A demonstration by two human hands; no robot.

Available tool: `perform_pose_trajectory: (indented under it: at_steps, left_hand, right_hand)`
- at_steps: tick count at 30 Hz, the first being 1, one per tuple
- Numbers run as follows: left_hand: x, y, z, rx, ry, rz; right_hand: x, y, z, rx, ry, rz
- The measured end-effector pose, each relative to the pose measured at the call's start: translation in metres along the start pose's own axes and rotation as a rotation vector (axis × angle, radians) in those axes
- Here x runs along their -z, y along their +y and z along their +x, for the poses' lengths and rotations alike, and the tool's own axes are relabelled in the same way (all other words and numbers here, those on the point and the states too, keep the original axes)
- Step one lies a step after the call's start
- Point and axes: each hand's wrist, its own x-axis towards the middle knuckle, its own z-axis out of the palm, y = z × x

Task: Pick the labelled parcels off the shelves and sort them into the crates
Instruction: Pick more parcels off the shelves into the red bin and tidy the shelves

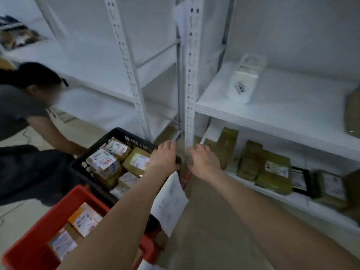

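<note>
Second person [29, 98] crouches at 9 o'clock, reaching toward the crates. Red plastic crate [33, 244] at 7 o'clock and black slotted plastic crate [118, 131] beyond it hold labelled brown cardboard parcels [136, 161], labels up, likely for checking. Our left hand [165, 158] is at the black crate's 3 o'clock corner, fingers straight and empty. White printed paper sheet [169, 201] hangs there, probably the sort tag. Right hand [204, 160] is spread and empty. Olive-wrapped labelled parcels [272, 172] lie on the lower white shelf [300, 200] at 3 o'clock, likely our next pick.
</note>
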Motion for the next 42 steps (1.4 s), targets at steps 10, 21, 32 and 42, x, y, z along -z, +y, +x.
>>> perform_pose_trajectory:
  at_steps: [10, 21, 32, 42]
  left_hand:
    - [0.073, 0.193, 0.075, -0.24, 0.197, 0.059]
    - [0.129, 0.248, 0.19, -0.237, 0.399, -0.245]
    - [0.143, 0.217, 0.319, 0.031, 0.053, -0.927]
    - [0.151, 0.303, 0.288, -0.445, 0.058, -0.908]
  right_hand:
    - [0.107, 0.181, -0.011, -0.173, 0.261, 0.02]
    - [0.159, 0.258, 0.06, -0.367, 0.34, 0.232]
    - [0.173, 0.251, 0.183, -0.553, 0.369, 0.972]
    - [0.193, 0.318, 0.144, -0.664, 0.65, 1.69]
